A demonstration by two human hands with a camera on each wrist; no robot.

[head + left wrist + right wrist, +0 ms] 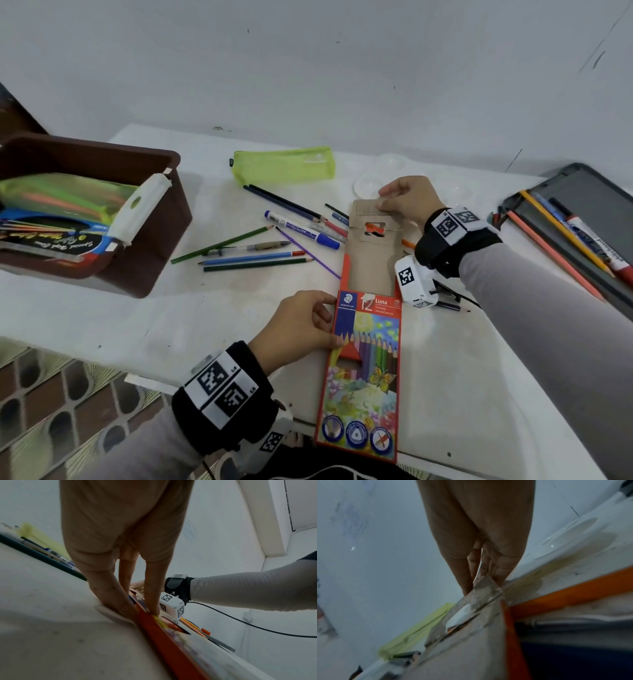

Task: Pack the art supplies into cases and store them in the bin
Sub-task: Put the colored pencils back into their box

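A coloured pencil box (366, 377) lies flat on the white table (205, 315), its long brown flap (373, 260) open and pointing away from me. My left hand (318, 318) grips the box's left edge near its top; in the left wrist view its fingertips (152, 609) sit on the orange edge of the box (171, 649). My right hand (387, 202) pinches the flap's far end, and the right wrist view shows the flap's tip (481, 597) between thumb and fingers. Loose pencils and pens (253, 246) and a blue marker (301, 229) lie left of the flap.
A brown bin (102, 145) at the left holds a green pouch and other packs. A green mesh case (284, 166) lies at the back. A dark tray (589, 205) with pencils sits at the right. Clear plastic dishes (370, 181) lie behind my right hand.
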